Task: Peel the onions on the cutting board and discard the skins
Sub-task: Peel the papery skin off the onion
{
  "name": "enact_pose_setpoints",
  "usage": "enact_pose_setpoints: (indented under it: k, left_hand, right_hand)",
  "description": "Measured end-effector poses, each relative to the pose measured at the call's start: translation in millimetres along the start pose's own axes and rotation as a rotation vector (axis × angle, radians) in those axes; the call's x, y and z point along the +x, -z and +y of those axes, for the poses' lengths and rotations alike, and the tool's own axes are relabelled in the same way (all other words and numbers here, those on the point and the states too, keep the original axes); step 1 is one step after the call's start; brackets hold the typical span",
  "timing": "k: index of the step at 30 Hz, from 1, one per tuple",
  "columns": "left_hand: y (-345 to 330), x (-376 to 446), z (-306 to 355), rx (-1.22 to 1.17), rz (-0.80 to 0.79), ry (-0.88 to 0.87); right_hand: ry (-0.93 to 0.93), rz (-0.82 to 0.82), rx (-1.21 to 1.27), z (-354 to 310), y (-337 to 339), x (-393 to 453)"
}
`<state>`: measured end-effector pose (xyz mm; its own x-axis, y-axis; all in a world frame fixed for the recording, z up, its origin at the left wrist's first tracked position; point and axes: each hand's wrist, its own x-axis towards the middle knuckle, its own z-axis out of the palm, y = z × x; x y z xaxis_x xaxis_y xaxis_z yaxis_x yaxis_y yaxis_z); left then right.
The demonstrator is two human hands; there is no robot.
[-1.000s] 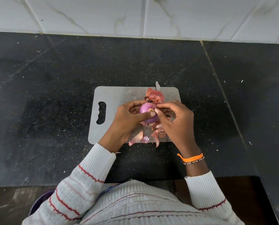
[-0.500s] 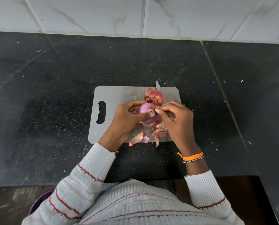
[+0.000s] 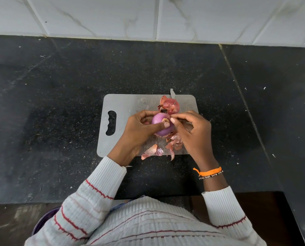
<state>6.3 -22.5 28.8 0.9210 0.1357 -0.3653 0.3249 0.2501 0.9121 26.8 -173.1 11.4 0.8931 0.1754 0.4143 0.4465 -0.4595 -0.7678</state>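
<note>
Your right hand (image 3: 195, 133) has crept a touch higher on the bulb since a second ago, thumb and forefinger now meeting right at the pale root end instead of just beside it. You're pinching at that spot, though whether a sliver of skin sits between the fingertips is too small to tell. Your left hand (image 3: 139, 133) cradles the peeled onion (image 3: 161, 126), fingers curled round its far side and thumb laid across the front, holding it just above the cutting board (image 3: 128, 105). The purple bulb looks almost bare and glossy. Behind it, touching or nearly so, rests a second onion (image 3: 171, 105) with its papery reddish skin on, near the board's far edge. A knife tip (image 3: 172, 92) pokes out past that edge; the remainder is hidden by the onion. Loose skins (image 3: 166, 148) lie scattered on the near part of the board, a few hanging over onto the black countertop (image 3: 59, 103). An orange thread band (image 3: 208, 172) circles your right wrist.
</note>
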Motion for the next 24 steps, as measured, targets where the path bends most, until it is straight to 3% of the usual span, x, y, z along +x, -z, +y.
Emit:
enact_pose_setpoints:
  k: [24]
  left_hand:
    - [0.2, 1.0, -1.5, 0.088, 0.018, -0.029]
  right_hand:
    - [0.049, -0.028, -0.033, 4.6, 0.9, 2.2]
